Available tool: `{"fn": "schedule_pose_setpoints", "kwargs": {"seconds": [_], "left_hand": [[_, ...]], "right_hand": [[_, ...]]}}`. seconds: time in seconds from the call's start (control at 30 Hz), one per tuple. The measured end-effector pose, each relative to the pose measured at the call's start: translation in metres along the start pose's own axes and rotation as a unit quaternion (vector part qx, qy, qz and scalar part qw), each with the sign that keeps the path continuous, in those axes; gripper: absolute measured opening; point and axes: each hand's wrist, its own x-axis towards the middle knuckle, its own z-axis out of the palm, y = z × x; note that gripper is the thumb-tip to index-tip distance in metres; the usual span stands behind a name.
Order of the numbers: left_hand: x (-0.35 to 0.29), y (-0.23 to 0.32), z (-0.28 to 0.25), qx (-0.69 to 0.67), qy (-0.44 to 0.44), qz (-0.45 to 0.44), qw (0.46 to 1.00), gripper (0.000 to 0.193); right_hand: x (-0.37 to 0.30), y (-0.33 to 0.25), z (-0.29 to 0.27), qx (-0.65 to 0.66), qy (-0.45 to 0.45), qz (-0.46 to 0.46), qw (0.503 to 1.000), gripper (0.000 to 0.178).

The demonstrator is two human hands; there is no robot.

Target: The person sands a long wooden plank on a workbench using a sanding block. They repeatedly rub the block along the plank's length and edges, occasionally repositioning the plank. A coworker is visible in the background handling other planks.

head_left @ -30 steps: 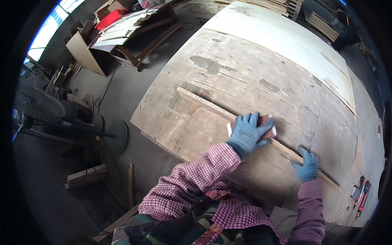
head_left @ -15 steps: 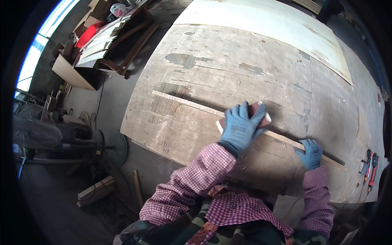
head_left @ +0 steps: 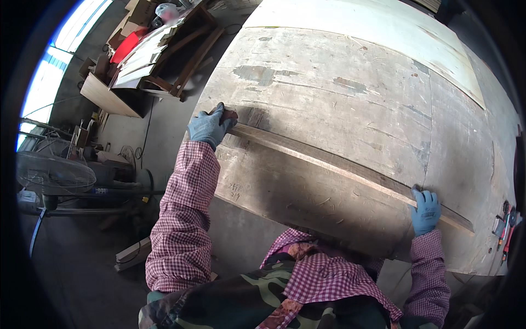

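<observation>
A long, narrow wooden strip [head_left: 323, 160] lies on edge across the worn plywood tabletop [head_left: 339, 109]. At its far left end my left hand [head_left: 209, 127], in a blue-grey work glove, is closed over a piece of reddish-brown sandpaper [head_left: 230, 117]; only a corner of the sheet shows past the fingers. Near the strip's right end my right hand [head_left: 426, 210], gloved in blue, is closed around the wood, fingers over its far side. The strip's left tip is partly hidden by my left hand.
A pale board [head_left: 372, 27] covers the table's far side. Red-handled tools [head_left: 505, 227] lie at the right edge. Left of the table stand a fan [head_left: 55, 167] and a wooden rack [head_left: 181, 60] stacked with white strips. Timber offcuts [head_left: 133, 254] rest on the floor.
My left hand has slid with the sandpaper from the strip's middle to its left end, its arm now stretched out. My right hand keeps its place on the strip.
</observation>
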Motion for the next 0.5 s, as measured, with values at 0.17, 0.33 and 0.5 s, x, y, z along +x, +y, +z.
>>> {"fn": "schedule_pose_setpoints", "kwargs": {"seconds": [0.17,0.33,0.5], "left_hand": [[-0.024,0.055,-0.003,0.047,-0.043,0.061,0.996,0.061],[-0.142,0.226,0.003,-0.114,-0.007,0.306,0.945,0.072],[-0.162,0.231,0.008,-0.194,0.028,0.407,0.892,0.076]], "right_hand": [[-0.004,-0.002,0.006,-0.009,0.020,-0.012,1.000,0.057],[-0.008,0.007,0.018,-0.024,0.026,-0.022,0.999,0.057],[-0.003,0.010,0.003,-0.006,-0.008,-0.015,1.000,0.056]]}}
